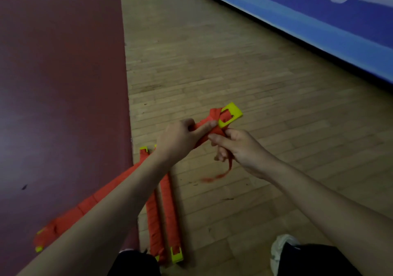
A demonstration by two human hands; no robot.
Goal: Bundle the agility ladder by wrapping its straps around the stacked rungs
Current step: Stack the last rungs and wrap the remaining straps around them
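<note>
Both hands busy: left hand (180,139) clamps the red-wrapped ladder bundle (214,124), right hand (236,146) pinches its loose strap (228,165) above the floor (212,63).

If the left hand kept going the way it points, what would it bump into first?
Probably nothing new: the left hand points along the bundle it grips, toward the yellow rung end. Past that lies bare wooden floor, then the blue banner.

An indoor sports hall: pale wooden strip flooring (234,67) meets a dark red court surface (59,84), with a blue banner (319,16) bearing white lettering running along the edge.
</note>
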